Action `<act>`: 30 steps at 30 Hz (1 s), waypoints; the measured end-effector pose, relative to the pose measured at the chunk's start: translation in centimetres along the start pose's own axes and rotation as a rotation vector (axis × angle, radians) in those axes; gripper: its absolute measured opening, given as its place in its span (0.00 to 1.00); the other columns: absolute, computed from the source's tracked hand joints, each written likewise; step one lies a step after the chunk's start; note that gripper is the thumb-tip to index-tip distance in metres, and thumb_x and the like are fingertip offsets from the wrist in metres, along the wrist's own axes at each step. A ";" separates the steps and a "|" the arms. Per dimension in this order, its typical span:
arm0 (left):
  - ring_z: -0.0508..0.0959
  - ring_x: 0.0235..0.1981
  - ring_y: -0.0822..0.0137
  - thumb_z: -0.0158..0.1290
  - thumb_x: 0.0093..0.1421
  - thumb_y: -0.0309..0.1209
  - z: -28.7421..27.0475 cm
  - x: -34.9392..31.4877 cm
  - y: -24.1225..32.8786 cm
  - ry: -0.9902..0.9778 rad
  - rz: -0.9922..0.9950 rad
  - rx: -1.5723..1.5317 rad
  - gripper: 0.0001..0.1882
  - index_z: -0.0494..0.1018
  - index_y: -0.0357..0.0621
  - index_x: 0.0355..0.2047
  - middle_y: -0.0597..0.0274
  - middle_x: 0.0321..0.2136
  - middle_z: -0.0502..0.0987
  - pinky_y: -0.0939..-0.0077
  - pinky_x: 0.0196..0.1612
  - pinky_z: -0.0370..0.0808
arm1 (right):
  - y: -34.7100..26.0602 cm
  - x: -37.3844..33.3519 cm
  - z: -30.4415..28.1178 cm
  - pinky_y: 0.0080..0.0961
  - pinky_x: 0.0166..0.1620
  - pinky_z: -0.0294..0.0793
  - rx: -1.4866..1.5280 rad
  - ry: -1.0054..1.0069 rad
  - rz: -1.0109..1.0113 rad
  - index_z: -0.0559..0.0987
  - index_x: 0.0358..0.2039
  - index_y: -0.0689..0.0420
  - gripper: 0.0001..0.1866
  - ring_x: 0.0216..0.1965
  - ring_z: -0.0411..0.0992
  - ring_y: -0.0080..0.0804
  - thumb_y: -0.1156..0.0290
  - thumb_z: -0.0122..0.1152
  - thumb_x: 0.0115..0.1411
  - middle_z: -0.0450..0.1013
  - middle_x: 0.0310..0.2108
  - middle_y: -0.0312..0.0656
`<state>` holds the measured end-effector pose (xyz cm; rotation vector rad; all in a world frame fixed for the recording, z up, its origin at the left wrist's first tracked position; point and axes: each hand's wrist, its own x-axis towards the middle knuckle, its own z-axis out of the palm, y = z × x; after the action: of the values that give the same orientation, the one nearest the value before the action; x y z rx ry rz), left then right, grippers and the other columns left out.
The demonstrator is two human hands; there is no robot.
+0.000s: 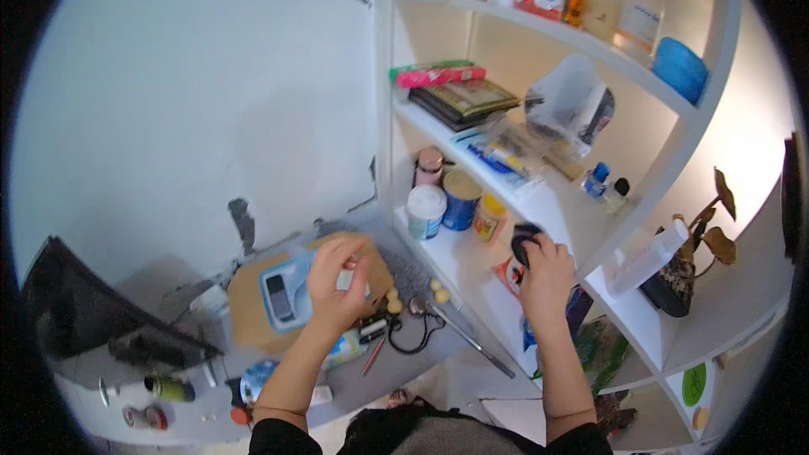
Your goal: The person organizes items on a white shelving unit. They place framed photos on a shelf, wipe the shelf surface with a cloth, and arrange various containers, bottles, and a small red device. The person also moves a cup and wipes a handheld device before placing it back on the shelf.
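My right hand is at the lower shelf, its fingers closed on a black round object whose kind I cannot make out. Next to that hand lies a small orange and white packet. Just behind stand a small yellow-lidded jar, a dark blue can and a white-lidded tub. My left hand hovers over a cardboard box, its fingers loosely curled and the thumb apart, with nothing visible in it. On the box sits a blue and white tray containing a dark oblong item.
White shelves rise at the right, carrying a round mirror, books, bottles and a potted plant. On the grey surface lie a metal rod, a black cord and a green can.
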<state>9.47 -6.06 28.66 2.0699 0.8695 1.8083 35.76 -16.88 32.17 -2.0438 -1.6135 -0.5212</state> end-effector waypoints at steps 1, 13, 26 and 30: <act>0.72 0.27 0.68 0.54 0.47 0.17 -1.0 -1.7 -0.7 -0.003 -0.066 0.027 0.13 0.73 0.39 0.35 0.57 0.33 0.74 0.79 0.26 0.70 | 0.6 -1.1 0.9 0.37 0.46 0.65 0.180 -0.091 -0.004 0.73 0.39 0.63 0.16 0.42 0.66 0.48 0.79 0.56 0.46 0.69 0.41 0.48; 0.72 0.24 0.78 0.53 0.56 0.27 -16.7 -25.3 2.8 0.283 -0.833 0.483 0.10 0.74 0.39 0.38 0.66 0.27 0.75 0.84 0.23 0.69 | 0.8 -15.4 14.9 0.22 0.47 0.64 1.169 -0.542 0.379 0.68 0.47 0.68 0.18 0.43 0.66 0.27 0.71 0.51 0.60 0.70 0.42 0.43; 0.76 0.36 0.66 0.57 0.53 0.30 -18.0 -32.0 9.1 -0.207 -1.172 0.114 0.25 0.66 0.42 0.52 0.55 0.42 0.74 0.73 0.39 0.73 | -15.6 -23.6 11.6 0.30 0.55 0.61 1.392 -1.278 -0.274 0.70 0.38 0.65 0.12 0.53 0.62 0.40 0.81 0.52 0.51 0.62 0.53 0.46; 0.75 0.41 0.65 0.55 0.52 0.25 -19.9 -32.9 8.5 -0.214 -1.009 0.017 0.23 0.67 0.39 0.50 0.53 0.41 0.75 0.73 0.45 0.71 | -20.3 -27.2 11.6 0.27 0.56 0.57 1.480 -1.276 -0.559 0.68 0.39 0.62 0.15 0.55 0.60 0.35 0.84 0.52 0.49 0.61 0.53 0.42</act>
<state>-9.01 -35.78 10.56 1.3421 1.4812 1.0035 9.76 -27.74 10.00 -0.5735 -2.0130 1.6704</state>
